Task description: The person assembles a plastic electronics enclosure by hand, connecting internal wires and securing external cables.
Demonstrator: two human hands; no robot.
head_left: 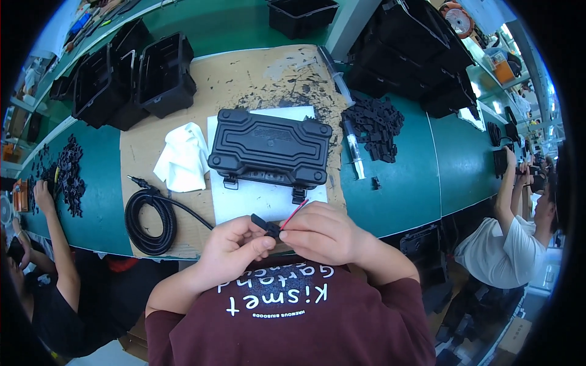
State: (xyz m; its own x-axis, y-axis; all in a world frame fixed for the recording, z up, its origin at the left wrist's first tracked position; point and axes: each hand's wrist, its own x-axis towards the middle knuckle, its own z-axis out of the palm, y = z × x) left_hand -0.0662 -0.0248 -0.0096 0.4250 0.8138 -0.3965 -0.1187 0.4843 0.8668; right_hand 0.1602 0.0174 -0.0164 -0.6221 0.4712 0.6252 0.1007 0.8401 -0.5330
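Close to my body at the table edge, my left hand (235, 247) grips a small black plastic part (266, 225). The fingertips of my right hand (323, 233) are closed at the same part, where a thin red wire (295, 215) with a dark one beside it comes out. Just beyond my hands lies a black ribbed plastic case (271, 146), lid shut, with latches on its near side. It rests on a white sheet (229, 207). Left of my hands is a coiled black corrugated cable (129, 222); its free end runs toward my left hand and disappears there.
A crumpled white cloth (183, 157) lies on the cardboard (256, 73). To the right are a syringe (353, 149) and a heap of small black parts (378, 125). Open black cases (165, 76) stand far left, stacked ones (409, 55) far right. Co-workers sit on both sides.
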